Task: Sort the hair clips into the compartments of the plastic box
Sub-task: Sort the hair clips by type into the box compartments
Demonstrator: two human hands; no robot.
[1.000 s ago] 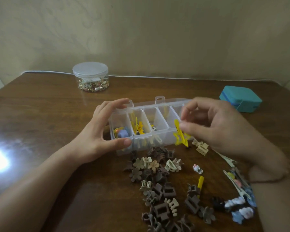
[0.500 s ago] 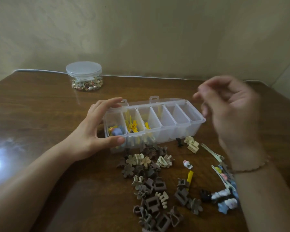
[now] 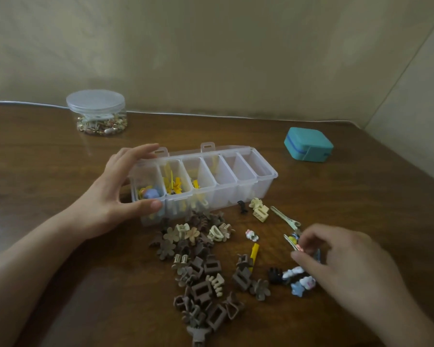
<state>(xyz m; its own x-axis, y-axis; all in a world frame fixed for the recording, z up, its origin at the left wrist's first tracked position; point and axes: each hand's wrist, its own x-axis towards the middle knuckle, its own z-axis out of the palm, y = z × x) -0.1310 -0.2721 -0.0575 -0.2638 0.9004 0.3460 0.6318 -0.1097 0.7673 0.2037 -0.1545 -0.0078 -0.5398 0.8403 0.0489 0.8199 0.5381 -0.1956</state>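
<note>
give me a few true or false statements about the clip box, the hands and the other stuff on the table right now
1. The left hand grips the left end of the plastic box. True.
2. Every compartment of the box holds clips. False: the ones toward the right end look empty, and only the left ones hold clips.
3. The right hand reaches among the colourful clips on the table. True.
4. The teal case stands open. False: it is closed, beyond the right end of the box.
5. The clear jar has its lid on. True.
6. The pile of brown clips lies behind the box. False: it lies in front of it.
</note>
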